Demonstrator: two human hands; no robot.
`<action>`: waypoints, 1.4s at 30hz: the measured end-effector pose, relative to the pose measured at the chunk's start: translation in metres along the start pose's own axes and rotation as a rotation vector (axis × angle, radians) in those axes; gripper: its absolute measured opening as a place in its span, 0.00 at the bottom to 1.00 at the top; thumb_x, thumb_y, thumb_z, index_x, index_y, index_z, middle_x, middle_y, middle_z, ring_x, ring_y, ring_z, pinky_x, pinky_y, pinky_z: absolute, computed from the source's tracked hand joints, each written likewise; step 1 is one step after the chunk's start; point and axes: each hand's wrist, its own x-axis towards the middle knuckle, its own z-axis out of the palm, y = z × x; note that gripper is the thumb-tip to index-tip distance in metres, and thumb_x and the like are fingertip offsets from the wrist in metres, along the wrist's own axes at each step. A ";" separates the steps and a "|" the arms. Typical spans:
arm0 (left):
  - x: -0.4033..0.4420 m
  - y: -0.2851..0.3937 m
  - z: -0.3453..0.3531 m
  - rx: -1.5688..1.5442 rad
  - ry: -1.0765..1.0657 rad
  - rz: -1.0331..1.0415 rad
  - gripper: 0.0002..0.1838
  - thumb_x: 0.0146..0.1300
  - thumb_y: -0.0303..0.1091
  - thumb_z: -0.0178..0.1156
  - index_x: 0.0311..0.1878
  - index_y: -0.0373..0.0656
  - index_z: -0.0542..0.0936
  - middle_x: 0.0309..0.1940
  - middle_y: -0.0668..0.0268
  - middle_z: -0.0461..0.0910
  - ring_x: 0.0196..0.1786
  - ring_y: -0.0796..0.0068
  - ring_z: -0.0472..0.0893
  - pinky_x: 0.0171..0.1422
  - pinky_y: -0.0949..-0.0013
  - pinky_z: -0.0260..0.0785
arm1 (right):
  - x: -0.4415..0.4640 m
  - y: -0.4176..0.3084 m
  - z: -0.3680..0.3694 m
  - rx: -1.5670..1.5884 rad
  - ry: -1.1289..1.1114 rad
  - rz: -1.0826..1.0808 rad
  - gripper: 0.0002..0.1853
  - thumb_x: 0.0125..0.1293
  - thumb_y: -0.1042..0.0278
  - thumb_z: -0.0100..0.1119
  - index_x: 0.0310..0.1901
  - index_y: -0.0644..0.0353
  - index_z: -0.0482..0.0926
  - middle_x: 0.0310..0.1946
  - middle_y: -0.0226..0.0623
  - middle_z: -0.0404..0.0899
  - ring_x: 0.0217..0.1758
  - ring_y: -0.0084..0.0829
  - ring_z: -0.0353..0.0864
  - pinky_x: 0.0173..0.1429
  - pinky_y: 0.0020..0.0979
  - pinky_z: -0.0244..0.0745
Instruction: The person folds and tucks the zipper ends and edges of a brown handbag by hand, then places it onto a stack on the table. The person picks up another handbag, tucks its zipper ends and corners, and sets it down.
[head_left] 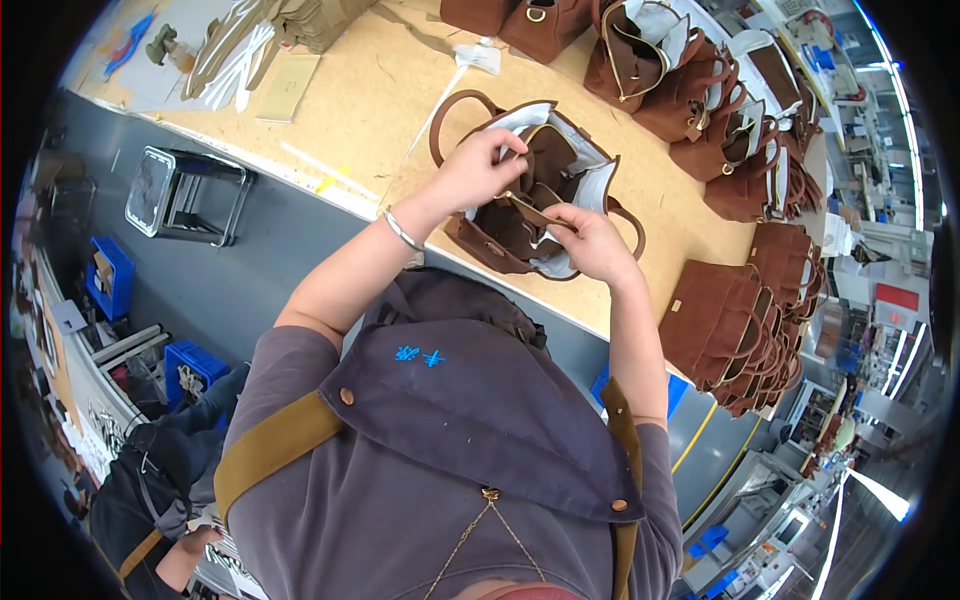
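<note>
A brown handbag (490,252) stands open at the table's front edge, its white inner lining (597,185) and dark brown compartments showing. My left hand (482,168), with a silver bracelet on the wrist, pinches the brown inner lining at the bag's left side. The fingers of my right hand (592,243) are closed on the edge of an inner pocket at the right. One round handle (440,118) stands out at the bag's upper left, the other at its right.
Several brown bags (640,75) line the back right of the wooden table (375,110), with more piled at the right (712,320). Straps (235,50) and a notepad (289,88) lie at the upper left. A stool (190,195) and a co-worker (140,500) are at the left.
</note>
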 end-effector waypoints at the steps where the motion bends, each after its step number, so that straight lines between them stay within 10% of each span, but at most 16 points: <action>1: -0.015 0.010 0.007 0.492 0.303 0.441 0.20 0.54 0.42 0.71 0.48 0.48 0.80 0.39 0.64 0.81 0.45 0.64 0.76 0.49 0.64 0.70 | 0.001 0.002 0.001 0.000 0.000 0.000 0.04 0.68 0.72 0.56 0.41 0.60 0.79 0.24 0.29 0.77 0.22 0.21 0.75 0.30 0.26 0.72; 4: -0.038 0.054 -0.002 0.684 -0.121 0.646 0.22 0.48 0.45 0.73 0.46 0.50 0.81 0.41 0.65 0.82 0.52 0.56 0.75 0.56 0.59 0.68 | 0.001 0.013 0.000 0.186 0.014 0.016 0.05 0.68 0.74 0.54 0.42 0.60 0.79 0.24 0.29 0.78 0.23 0.20 0.75 0.29 0.25 0.71; 8: -0.024 0.064 -0.014 0.806 -0.562 0.095 0.22 0.40 0.44 0.76 0.40 0.52 0.83 0.38 0.66 0.80 0.48 0.60 0.75 0.50 0.61 0.68 | 0.002 0.022 -0.003 0.235 -0.089 -0.075 0.06 0.63 0.73 0.60 0.40 0.62 0.79 0.21 0.25 0.76 0.21 0.15 0.72 0.26 0.22 0.66; 12: -0.036 0.060 -0.017 0.868 -0.325 0.629 0.16 0.40 0.41 0.76 0.33 0.50 0.83 0.37 0.70 0.75 0.46 0.68 0.74 0.49 0.62 0.66 | -0.002 0.021 -0.005 0.156 -0.109 -0.072 0.06 0.59 0.73 0.67 0.37 0.60 0.79 0.20 0.21 0.74 0.20 0.11 0.68 0.23 0.20 0.62; 16: -0.033 0.048 -0.004 0.797 -0.323 0.680 0.11 0.44 0.31 0.70 0.33 0.49 0.82 0.35 0.71 0.72 0.46 0.68 0.74 0.50 0.63 0.65 | 0.001 0.021 -0.001 0.307 -0.043 -0.178 0.05 0.61 0.74 0.67 0.35 0.59 0.79 0.20 0.18 0.73 0.20 0.08 0.65 0.23 0.18 0.59; 24: -0.024 0.057 -0.023 0.665 -0.298 0.511 0.08 0.55 0.27 0.50 0.30 0.41 0.79 0.30 0.58 0.81 0.38 0.53 0.80 0.45 0.55 0.70 | -0.001 0.030 0.000 0.358 0.050 -0.104 0.05 0.60 0.72 0.68 0.36 0.59 0.81 0.20 0.15 0.72 0.20 0.07 0.63 0.23 0.17 0.58; 34: -0.016 0.054 -0.022 0.262 -0.603 0.255 0.08 0.58 0.30 0.49 0.31 0.36 0.76 0.22 0.59 0.74 0.29 0.68 0.73 0.38 0.64 0.66 | -0.001 0.013 0.011 -0.026 0.163 -0.115 0.04 0.60 0.71 0.66 0.34 0.61 0.82 0.20 0.21 0.73 0.22 0.12 0.66 0.26 0.22 0.63; 36: -0.014 0.044 -0.018 0.163 -0.616 0.248 0.08 0.60 0.32 0.53 0.29 0.37 0.75 0.20 0.63 0.70 0.28 0.71 0.70 0.37 0.66 0.64 | 0.000 0.014 0.014 -0.101 0.251 -0.184 0.08 0.53 0.69 0.67 0.33 0.62 0.82 0.26 0.43 0.79 0.31 0.41 0.79 0.39 0.37 0.74; 40: -0.018 0.052 -0.013 0.061 -0.561 0.423 0.18 0.63 0.41 0.64 0.24 0.40 0.72 0.19 0.71 0.65 0.26 0.76 0.66 0.36 0.70 0.62 | -0.001 0.008 0.017 -0.225 0.230 -0.216 0.08 0.51 0.67 0.66 0.31 0.62 0.82 0.26 0.45 0.80 0.32 0.46 0.81 0.39 0.40 0.75; 42: -0.018 0.063 -0.017 -0.082 -0.613 0.073 0.21 0.65 0.42 0.63 0.22 0.41 0.69 0.21 0.74 0.66 0.27 0.82 0.64 0.35 0.72 0.61 | -0.001 0.005 0.021 -0.352 0.192 -0.089 0.09 0.49 0.65 0.66 0.29 0.61 0.82 0.25 0.45 0.80 0.30 0.46 0.81 0.38 0.40 0.76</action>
